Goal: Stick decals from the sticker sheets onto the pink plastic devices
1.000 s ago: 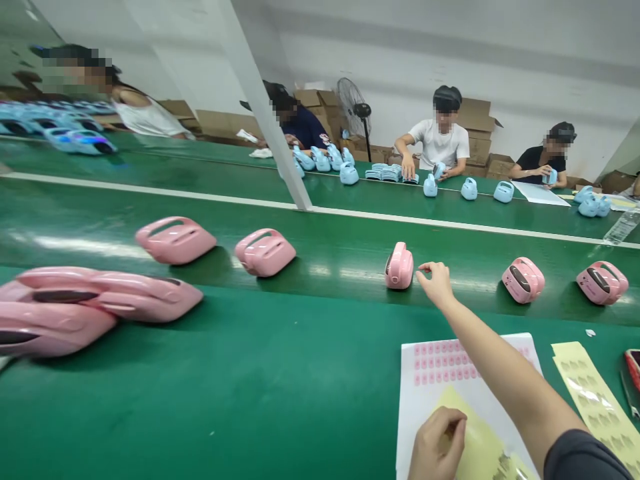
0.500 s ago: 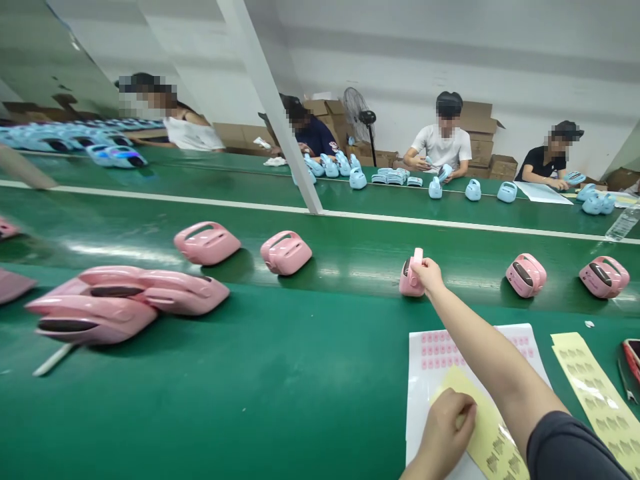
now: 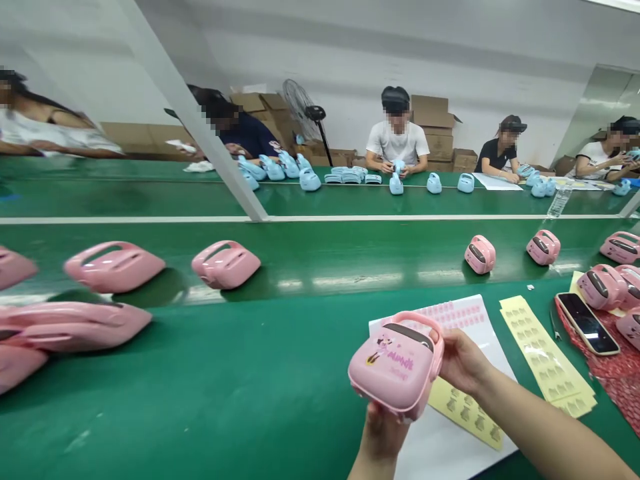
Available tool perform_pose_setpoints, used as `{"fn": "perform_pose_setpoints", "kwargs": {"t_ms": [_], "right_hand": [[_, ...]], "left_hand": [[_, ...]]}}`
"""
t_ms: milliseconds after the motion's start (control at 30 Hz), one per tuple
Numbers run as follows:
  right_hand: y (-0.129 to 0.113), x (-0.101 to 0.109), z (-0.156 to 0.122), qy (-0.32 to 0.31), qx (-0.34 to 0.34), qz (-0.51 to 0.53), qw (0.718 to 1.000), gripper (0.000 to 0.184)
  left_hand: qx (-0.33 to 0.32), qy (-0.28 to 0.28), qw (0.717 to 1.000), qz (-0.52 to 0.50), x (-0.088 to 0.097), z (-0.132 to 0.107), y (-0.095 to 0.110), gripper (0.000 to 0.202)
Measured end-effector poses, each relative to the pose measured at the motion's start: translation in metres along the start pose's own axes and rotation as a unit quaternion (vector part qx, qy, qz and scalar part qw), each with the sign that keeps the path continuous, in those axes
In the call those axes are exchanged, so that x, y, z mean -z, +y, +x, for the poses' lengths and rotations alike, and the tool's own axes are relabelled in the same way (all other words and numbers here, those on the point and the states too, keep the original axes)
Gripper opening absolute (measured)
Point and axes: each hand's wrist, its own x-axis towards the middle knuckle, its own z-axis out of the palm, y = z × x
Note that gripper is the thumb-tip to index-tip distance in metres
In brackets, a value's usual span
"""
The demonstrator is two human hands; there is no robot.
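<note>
Over the white sheet [image 3: 440, 443], the case [image 3: 367, 370] is raised in both hands, its face tilted upward with a figure [image 3: 381, 348] and lettering [image 3: 399, 361] already on it. Work on this one seems under way, though whether anything is left to add cannot be told. Rows of pink marks [image 3: 457, 313] cover the sheet's far part, and a yellow strip [image 3: 470, 408] of grey prints lies across its nearer part, so supply seems left. Left of the sheet, plain cases [image 3: 226, 267] show no print on the sides in view and are perhaps not yet handled; beyond it to the right, another case [image 3: 489, 248] shows a dark panel [image 3: 479, 254] and may be further along. The right hand [image 3: 463, 360] is closed on the handle [image 3: 438, 348] side, fingertips partly hidden behind it. The left hand [image 3: 383, 433] supports the case from below, thumb against its lower edge; how its other fingers are curled is hidden.
</note>
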Motion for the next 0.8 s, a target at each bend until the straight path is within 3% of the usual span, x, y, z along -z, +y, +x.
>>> {"fn": "perform_pose_setpoints", "kwargs": {"t_ms": [67, 100, 200, 267, 333, 467, 633, 700, 800], "right_hand": [[0.007, 0.019, -0.016, 0.023, 0.002, -0.128, 0.991, 0.020], [0.010, 0.030, -0.022, 0.053, 0.016, -0.218, 0.974, 0.022], [0.020, 0.063, -0.037, 0.182, 0.077, -0.466, 0.862, 0.030], [0.032, 0.078, -0.041, 0.233, 0.096, -0.562, 0.788, 0.028], [0.046, 0.086, -0.041, 0.251, 0.112, -0.602, 0.749, 0.023], [0.065, 0.083, -0.034, 0.277, 0.158, -0.610, 0.726, 0.014], [0.065, 0.074, -0.029, 0.296, 0.145, -0.620, 0.712, 0.016], [0.063, 0.071, -0.031, 0.296, 0.133, -0.616, 0.718, 0.014], [0.059, 0.068, -0.034, 0.289, 0.109, -0.585, 0.750, 0.010]], "left_hand": [[0.027, 0.015, 0.998, -0.051, 0.008, -0.005, 0.005, 0.061], [0.034, 0.017, 0.997, -0.072, 0.010, -0.006, 0.008, 0.055], [0.039, 0.019, 0.992, -0.116, 0.011, -0.008, 0.014, 0.047], [0.034, 0.035, 0.991, -0.126, 0.007, -0.009, 0.015, 0.045], [0.026, 0.070, 0.991, -0.112, 0.001, -0.010, 0.013, 0.045], [0.025, 0.165, 0.985, -0.041, -0.009, -0.013, 0.009, 0.050], [0.017, 0.200, 0.980, 0.008, -0.015, -0.015, 0.010, 0.052], [0.012, 0.212, 0.977, 0.023, -0.019, -0.016, 0.010, 0.052], [-0.002, 0.227, 0.972, 0.059, -0.029, -0.016, 0.011, 0.053]]}}
